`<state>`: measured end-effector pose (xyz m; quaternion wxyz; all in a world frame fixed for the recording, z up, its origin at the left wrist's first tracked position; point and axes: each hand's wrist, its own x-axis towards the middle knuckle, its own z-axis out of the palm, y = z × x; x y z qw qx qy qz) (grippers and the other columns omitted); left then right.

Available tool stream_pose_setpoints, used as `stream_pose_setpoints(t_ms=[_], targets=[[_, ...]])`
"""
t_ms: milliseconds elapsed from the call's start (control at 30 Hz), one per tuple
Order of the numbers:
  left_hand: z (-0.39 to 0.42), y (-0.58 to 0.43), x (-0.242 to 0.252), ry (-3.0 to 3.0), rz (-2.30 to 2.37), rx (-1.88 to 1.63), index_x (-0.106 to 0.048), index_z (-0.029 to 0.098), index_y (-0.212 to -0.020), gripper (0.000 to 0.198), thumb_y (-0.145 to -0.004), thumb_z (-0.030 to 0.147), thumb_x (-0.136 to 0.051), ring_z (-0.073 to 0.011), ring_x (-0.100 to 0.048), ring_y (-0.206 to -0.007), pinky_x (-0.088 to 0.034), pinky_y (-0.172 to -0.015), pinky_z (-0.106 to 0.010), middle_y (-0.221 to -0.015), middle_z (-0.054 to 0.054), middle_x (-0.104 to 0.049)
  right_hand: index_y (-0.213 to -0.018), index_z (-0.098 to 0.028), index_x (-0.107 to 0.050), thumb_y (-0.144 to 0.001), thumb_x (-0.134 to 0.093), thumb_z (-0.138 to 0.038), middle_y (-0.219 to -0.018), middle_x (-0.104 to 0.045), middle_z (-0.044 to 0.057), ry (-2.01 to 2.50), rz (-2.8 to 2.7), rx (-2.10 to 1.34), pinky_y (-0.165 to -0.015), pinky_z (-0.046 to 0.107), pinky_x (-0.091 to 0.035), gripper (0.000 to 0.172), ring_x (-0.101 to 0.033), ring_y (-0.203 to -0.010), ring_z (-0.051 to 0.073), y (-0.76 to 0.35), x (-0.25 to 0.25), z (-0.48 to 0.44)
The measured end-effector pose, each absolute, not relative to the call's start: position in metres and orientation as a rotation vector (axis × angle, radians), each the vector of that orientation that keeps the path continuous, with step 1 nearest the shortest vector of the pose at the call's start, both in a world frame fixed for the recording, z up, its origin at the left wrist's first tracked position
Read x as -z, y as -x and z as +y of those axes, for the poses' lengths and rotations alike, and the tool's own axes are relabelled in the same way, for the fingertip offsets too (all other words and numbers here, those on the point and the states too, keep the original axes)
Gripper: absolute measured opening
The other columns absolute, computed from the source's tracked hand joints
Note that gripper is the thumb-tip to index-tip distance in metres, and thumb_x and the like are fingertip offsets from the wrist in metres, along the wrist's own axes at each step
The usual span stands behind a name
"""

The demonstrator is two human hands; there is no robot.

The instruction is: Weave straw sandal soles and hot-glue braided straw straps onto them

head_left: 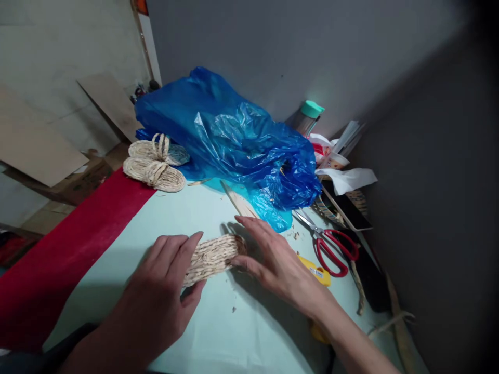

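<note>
A small braided straw slipper sole [212, 257] is held just above the pale table covering, at the middle of the head view. My left hand [167, 283] is closed around its left end, fingers over the top and thumb along the near edge. At the sole's right end is my right hand [268, 254]; its thumb touches the end while its fingers stretch out apart beyond the far edge. Two finished-looking straw slippers [154, 174] with straps lie at the back left, one partly over the other. The left hand hides part of the sole.
A crumpled blue plastic bag [234, 140] fills the back of the table [249, 332]. Red-handled scissors [331, 252] and a yellow tool [317, 270] lie at right, near a dark phone-like slab [346, 205]. Behind stands a green-lidded bottle [307, 117]. Red cloth [78, 244] covers the left edge.
</note>
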<state>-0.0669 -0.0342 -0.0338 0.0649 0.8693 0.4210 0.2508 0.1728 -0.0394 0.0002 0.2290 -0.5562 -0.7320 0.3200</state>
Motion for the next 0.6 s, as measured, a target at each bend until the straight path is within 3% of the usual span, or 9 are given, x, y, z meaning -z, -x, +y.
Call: stream_pose_setpoints(t_ms=[133, 233, 267, 300, 367, 433, 500, 600], targets=[[-0.04, 0.066, 0.02, -2.493, 1.355, -1.044, -0.037, 0.017, -0.148, 0.058, -0.094, 0.019, -0.059, -0.035, -0.057, -0.11, -0.049, -0.095, -0.051, -0.122, -0.018, -0.059, -0.157, -0.03, -0.035, -0.093, -0.071, -0.051, -0.156, -0.05, 0.013, 1.486, -1.347, -1.095, -0.111, 0.052, -0.05, 0.076, -0.057, -0.135, 0.031, -0.162, -0.006, -0.056], [-0.045, 0.062, 0.011, -2.36, 1.401, -1.207, -0.037, 0.021, -0.15, 0.061, -0.093, 0.025, -0.061, -0.035, -0.06, -0.11, -0.05, -0.097, -0.051, -0.122, -0.016, -0.058, -0.152, -0.028, -0.041, -0.086, -0.076, -0.058, -0.152, -0.055, 0.013, 1.166, -0.897, -1.215, -0.109, 0.046, -0.052, 0.08, -0.056, -0.137, 0.031, -0.132, -0.005, -0.07], [-0.047, 0.061, 0.01, -2.337, 1.391, -1.222, -0.037, 0.022, -0.15, 0.063, -0.093, 0.026, -0.061, -0.0342, -0.061, -0.108, -0.052, -0.096, -0.05, -0.12, -0.015, -0.058, -0.147, -0.027, -0.047, -0.078, -0.084, -0.058, -0.149, -0.059, 0.012, 1.006, -0.84, -1.251, -0.109, 0.046, -0.052, 0.084, -0.059, -0.134, 0.033, -0.119, -0.004, -0.073], [-0.048, 0.06, 0.009, -2.33, 1.369, -1.217, -0.037, 0.023, -0.151, 0.064, -0.092, 0.027, -0.061, -0.0331, -0.063, -0.106, -0.054, -0.094, -0.048, -0.118, -0.014, -0.059, -0.141, -0.025, -0.054, -0.074, -0.087, -0.054, -0.147, -0.061, 0.011, 0.91, -0.766, -1.318, -0.113, 0.045, -0.049, 0.08, -0.059, -0.134, 0.034, -0.106, -0.004, -0.076], [-0.05, 0.056, 0.009, -2.342, 1.296, -1.158, -0.037, 0.025, -0.15, 0.064, -0.09, 0.026, -0.059, -0.0316, -0.065, -0.102, -0.057, -0.09, -0.046, -0.116, -0.013, -0.061, -0.133, -0.029, -0.058, -0.072, -0.09, -0.039, -0.147, -0.061, 0.006, 0.801, -0.605, -1.431, -0.106, 0.041, -0.054, 0.069, -0.064, -0.128, 0.029, -0.083, -0.006, -0.076], [-0.052, 0.052, 0.008, -2.357, 1.216, -1.121, -0.037, 0.027, -0.148, 0.065, -0.086, 0.022, -0.056, -0.0317, -0.067, -0.103, -0.06, -0.087, -0.045, -0.12, -0.012, -0.063, -0.134, -0.031, -0.056, -0.063, -0.094, -0.027, -0.135, -0.069, 0.003, 0.678, -0.556, -1.373, -0.1, 0.04, -0.057, 0.08, -0.07, -0.115, 0.027, -0.066, -0.007, -0.073], [-0.055, 0.05, 0.006, -2.332, 1.184, -1.155, -0.036, 0.028, -0.147, 0.065, -0.085, 0.02, -0.054, -0.0331, -0.067, -0.11, -0.06, -0.09, -0.047, -0.124, -0.013, -0.064, -0.129, -0.028, -0.06, -0.063, -0.092, -0.023, -0.119, -0.075, 0.002, 0.606, -0.557, -1.303, -0.101, 0.04, -0.055, 0.073, -0.071, -0.11, 0.025, -0.057, -0.006, -0.068], [-0.056, 0.054, 0.006, -2.299, 1.158, -1.209, -0.037, 0.03, -0.146, 0.059, -0.09, 0.019, -0.053, -0.0334, -0.064, -0.12, -0.059, -0.096, -0.048, -0.126, -0.012, -0.064, -0.111, -0.025, -0.069, -0.069, -0.088, -0.024, -0.108, -0.078, 0.002, 0.556, -0.579, -1.246, -0.105, 0.038, -0.05, 0.046, -0.07, -0.111, 0.024, -0.054, -0.003, -0.064]])
